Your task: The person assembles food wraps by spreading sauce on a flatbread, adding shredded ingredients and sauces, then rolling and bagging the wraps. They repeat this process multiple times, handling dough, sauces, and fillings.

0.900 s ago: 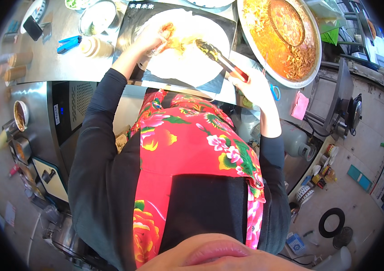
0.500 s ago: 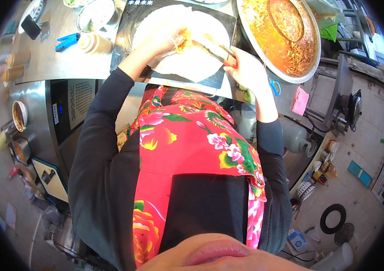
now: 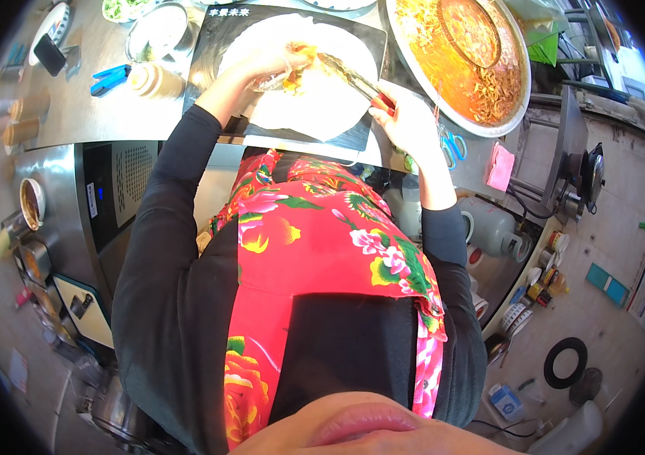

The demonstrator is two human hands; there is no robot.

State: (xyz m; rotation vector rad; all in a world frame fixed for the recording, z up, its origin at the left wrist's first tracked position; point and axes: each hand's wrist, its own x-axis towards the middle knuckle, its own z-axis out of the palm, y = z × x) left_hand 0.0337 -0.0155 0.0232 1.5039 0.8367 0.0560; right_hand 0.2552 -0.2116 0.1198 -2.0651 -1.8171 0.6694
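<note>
Roughly centered on the black griddle [image 3: 220, 45] at the counter's near edge lies the white flatbread [image 3: 330, 98], a big pan of orange noodles [image 3: 489, 91] crowding its right side. Tongs [image 3: 349, 72] run long axis lower-right to upper-left, tips at the filling [image 3: 300, 76]. Right hand [image 3: 402, 121] is clenched on the tongs' red end; left hand [image 3: 273, 64] pinches the filling, wrist bent.

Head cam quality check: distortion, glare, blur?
Head view: strong fisheye, counter edge bows toward the black rim; bright daylight washes out the white wrap; left hand and right hand with tongs slightly soft; apron sharp.
</note>
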